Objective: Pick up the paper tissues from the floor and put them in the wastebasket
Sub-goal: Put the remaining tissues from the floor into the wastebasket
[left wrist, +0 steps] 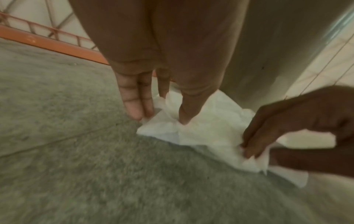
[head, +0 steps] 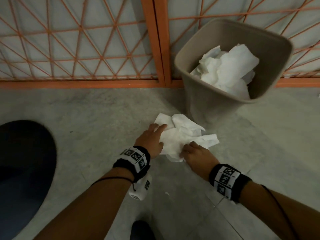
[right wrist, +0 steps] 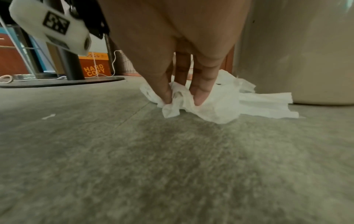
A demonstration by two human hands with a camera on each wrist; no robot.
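A bunch of crumpled white paper tissues (head: 183, 135) lies on the grey floor just in front of the beige wastebasket (head: 207, 104). My left hand (head: 160, 135) rests on the bunch's left edge with straight fingers (left wrist: 134, 106), and its thumb presses into the paper. My right hand (head: 185, 153) pinches the near edge of the tissues (right wrist: 229, 103) between thumb and fingers (right wrist: 199, 97). The left wrist view shows that right hand (left wrist: 250, 150) curled on the paper (left wrist: 206, 128). More white tissues (head: 228, 70) fill the wastebasket, whose wall (right wrist: 306, 60) stands right behind the bunch.
An orange lattice panel (head: 78, 40) runs along the far side of the floor, behind the basket. A large dark rounded shape (head: 26, 170) sits at the left. A small paper scrap (head: 167, 194) lies between my forearms. An orange box (right wrist: 95, 68) and a black stand base (right wrist: 57, 82) are further off.
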